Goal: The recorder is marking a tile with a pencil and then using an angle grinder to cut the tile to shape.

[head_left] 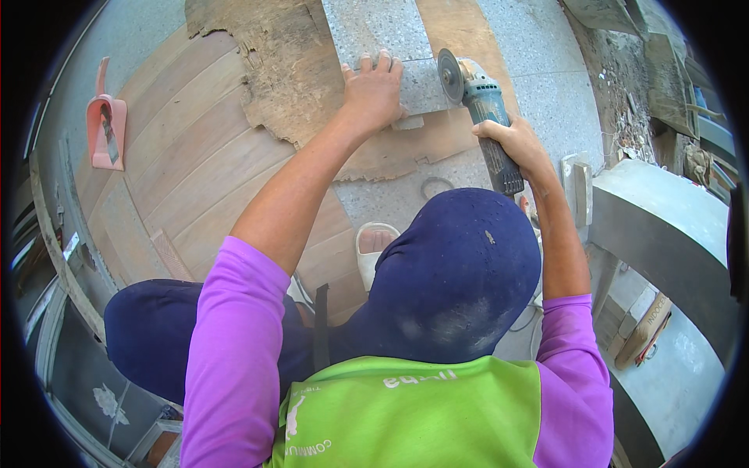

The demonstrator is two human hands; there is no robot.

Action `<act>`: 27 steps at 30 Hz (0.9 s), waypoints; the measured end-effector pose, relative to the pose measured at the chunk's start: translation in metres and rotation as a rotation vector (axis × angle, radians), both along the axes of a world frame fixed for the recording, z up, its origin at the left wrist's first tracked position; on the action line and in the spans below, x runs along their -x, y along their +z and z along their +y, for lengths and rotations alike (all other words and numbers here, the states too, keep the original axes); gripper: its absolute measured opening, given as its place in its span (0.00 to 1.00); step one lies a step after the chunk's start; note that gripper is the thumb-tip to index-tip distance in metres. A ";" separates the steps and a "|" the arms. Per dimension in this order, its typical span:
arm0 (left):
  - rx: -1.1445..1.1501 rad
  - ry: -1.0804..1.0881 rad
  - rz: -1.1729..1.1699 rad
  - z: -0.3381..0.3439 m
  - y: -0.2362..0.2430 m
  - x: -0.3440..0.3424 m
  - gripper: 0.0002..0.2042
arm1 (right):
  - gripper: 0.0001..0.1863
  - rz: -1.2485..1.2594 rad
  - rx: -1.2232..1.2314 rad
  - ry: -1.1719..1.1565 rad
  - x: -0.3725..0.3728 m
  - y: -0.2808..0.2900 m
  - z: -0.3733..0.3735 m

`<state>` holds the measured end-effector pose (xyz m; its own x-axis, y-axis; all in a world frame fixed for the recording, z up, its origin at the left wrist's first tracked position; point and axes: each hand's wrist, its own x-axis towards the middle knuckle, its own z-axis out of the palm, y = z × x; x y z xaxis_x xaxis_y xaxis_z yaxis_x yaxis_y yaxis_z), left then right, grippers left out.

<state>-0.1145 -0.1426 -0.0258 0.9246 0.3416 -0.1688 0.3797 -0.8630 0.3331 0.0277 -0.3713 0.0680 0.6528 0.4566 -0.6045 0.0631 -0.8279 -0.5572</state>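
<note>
An angle grinder (485,100) with a teal body and a dark handle is gripped in my right hand (511,142). Its thin cutting disc (450,76) stands on edge beside the right end of a grey speckled tile piece (427,84). Whether the disc touches the tile or is spinning, I cannot tell. My left hand (374,92) lies flat on the left part of that tile, fingers stretched toward the far side. Under the tile is a worn brown plywood sheet (273,74) with ragged edges. A longer speckled tile (374,27) adjoins the piece on its far side.
A pink dustpan (106,129) rests at the far left by wood-look planks (195,101). A curved grey slab (663,214) and a wooden-handled tool (644,331) are at the right. Rubble (624,101) lies at the far right. My knees, in dark blue trousers, frame the near side.
</note>
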 end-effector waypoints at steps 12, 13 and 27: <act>0.018 -0.008 0.110 0.001 0.010 -0.003 0.49 | 0.24 -0.044 -0.055 -0.049 0.003 0.003 0.008; 0.014 -0.008 0.105 0.000 0.009 -0.003 0.49 | 0.24 -0.044 -0.055 -0.049 0.003 0.002 0.008; 0.024 0.010 0.012 -0.002 0.004 -0.002 0.45 | 0.22 -0.030 -0.040 -0.030 -0.005 -0.001 0.010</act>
<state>-0.1129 -0.1444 -0.0215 0.9189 0.3466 -0.1882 0.3925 -0.8508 0.3494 0.0322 -0.3612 0.0665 0.6844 0.4599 -0.5658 0.0556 -0.8066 -0.5884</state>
